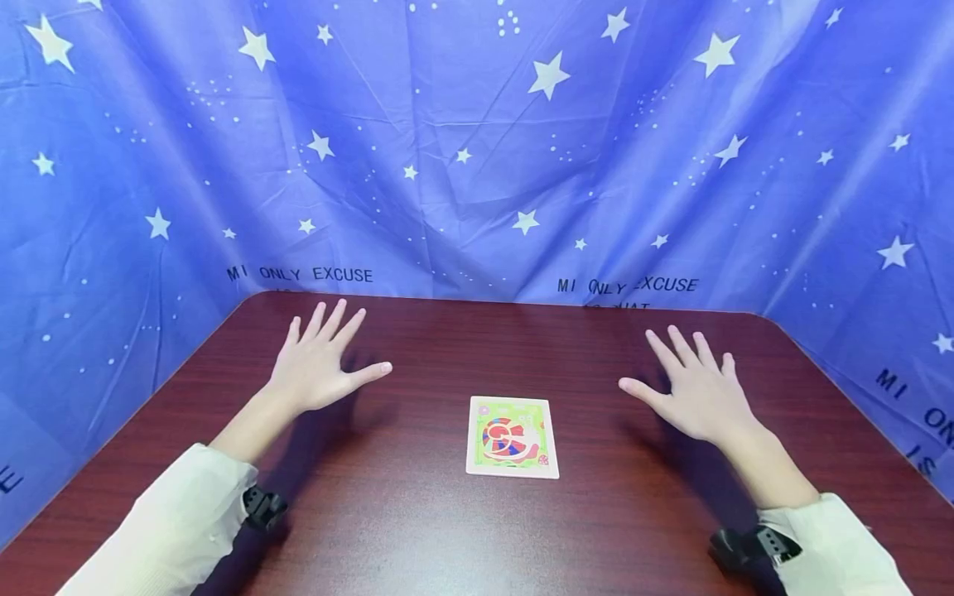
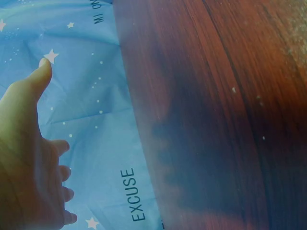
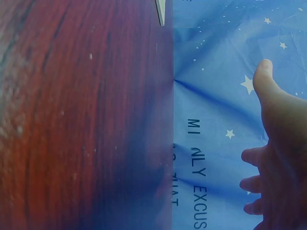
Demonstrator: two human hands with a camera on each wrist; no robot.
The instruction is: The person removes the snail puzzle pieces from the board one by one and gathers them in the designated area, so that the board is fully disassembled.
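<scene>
A square picture puzzle board lies flat on the table between the two hands, with a pale border and a colourful round, snail-like figure on green. To its left, my left hand is held over the table, fingers spread and straight, holding nothing. My right hand mirrors it on the other side, also spread and empty. Shadows fall on the wood below both hands. In the left wrist view the left hand shows its thumb raised. The right wrist view has the right hand and a corner of the board.
The dark red wood-grain table has rounded far corners. Behind it and along both sides hangs a blue cloth with white stars and printed lettering. A black strap device sits on the left wrist, another on the right.
</scene>
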